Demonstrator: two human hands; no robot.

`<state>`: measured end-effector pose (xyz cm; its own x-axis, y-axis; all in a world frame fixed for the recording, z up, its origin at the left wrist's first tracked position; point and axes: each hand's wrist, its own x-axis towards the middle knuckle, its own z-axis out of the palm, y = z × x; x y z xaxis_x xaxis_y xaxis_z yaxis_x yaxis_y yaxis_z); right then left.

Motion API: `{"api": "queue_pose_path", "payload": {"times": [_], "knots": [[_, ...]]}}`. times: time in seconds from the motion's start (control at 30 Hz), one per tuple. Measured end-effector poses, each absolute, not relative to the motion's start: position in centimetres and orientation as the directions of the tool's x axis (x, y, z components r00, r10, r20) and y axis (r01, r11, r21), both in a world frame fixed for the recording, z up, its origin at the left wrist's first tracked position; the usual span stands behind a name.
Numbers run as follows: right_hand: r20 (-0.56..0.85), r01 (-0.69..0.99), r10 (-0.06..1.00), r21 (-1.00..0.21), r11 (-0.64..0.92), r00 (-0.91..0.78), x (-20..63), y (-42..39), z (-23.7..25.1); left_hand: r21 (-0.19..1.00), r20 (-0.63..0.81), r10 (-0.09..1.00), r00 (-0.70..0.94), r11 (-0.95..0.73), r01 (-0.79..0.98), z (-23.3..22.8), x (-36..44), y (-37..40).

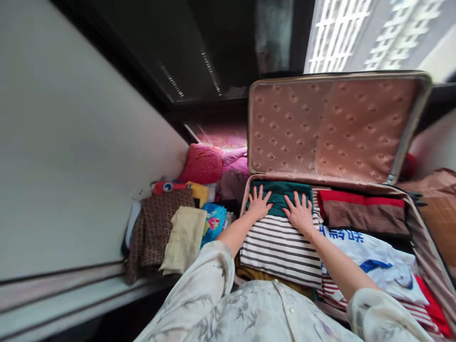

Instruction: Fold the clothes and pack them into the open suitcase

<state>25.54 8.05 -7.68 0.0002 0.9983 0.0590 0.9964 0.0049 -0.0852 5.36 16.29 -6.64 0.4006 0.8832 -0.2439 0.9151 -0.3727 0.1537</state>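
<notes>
While we lean over the open suitcase (420,266), both of our hands lie flat with fingers spread, gripping nothing and only pressing down on folded clothes. Our left hand (259,203) rests where the dark green garment (280,192) meets the black-and-white striped garment (280,247), near the suitcase's left wall. Our right hand (300,212) lies just beside it, across the same seam between green and stripes, the fingertips reaching onto the green cloth. The striped garment sits on top of the left stack inside the case, with the green one partly tucked behind it, toward the hinge. To the right, in the same compartment, we see a folded red and brown garment (363,213) at the back and a white garment with blue print (377,259) in front of it, touching the striped piece's right edge. The suitcase lid (331,128), lined in a pinkish patterned fabric, stands upright behind the clothes. Left of the case, against the white wall (71,156), lies a loose heap: a brown patterned cloth (153,228), a pale yellow folded cloth (185,237), a bright blue printed piece (213,221) and a pink cushion (203,164).
</notes>
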Motion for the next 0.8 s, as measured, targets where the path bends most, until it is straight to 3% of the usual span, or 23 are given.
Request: {"api": "queue_pose_path", "payload": {"times": [0.1,0.23,0.33,0.4,0.5,0.63,0.8], "knots": [[0.122,0.998,0.992,-0.07,0.003,0.005,25.9,7.4,-7.2,0.252,-0.212,0.873,0.44,-0.386,0.887,-4.7,5.5,15.1],[0.225,0.997,0.974,-0.067,0.047,-0.031,26.0,4.3,-6.4,0.398,0.043,0.879,0.475,-0.451,0.799,-1.9,1.8,10.5],[0.26,0.992,0.965,-0.106,0.073,-0.043,25.8,0.8,-5.9,0.465,0.174,0.95,0.259,-0.312,0.829,-0.8,-5.4,5.4],[0.237,0.988,0.971,-0.145,0.06,-0.024,25.1,-1.3,-5.5,0.466,0.123,0.992,-0.03,-0.031,0.884,-1.1,-11.7,2.2],[0.141,0.981,0.99,-0.191,0.047,-0.02,23.2,-3.4,-4.9,0.323,-0.069,0.925,-0.375,0.376,0.869,-3.1,-20.3,-1.7],[0.072,0.968,0.99,-0.216,0.131,-0.118,19.3,-4.5,-4.2,0.159,-0.249,0.91,-0.331,0.376,0.913,-5.9,-25.6,-4.8],[0.117,0.891,0.96,-0.358,0.279,-0.254,15.3,-4.2,-3.2,0.122,-0.254,0.902,-0.35,0.389,0.913,-6.0,-25.6,-4.2]]}}
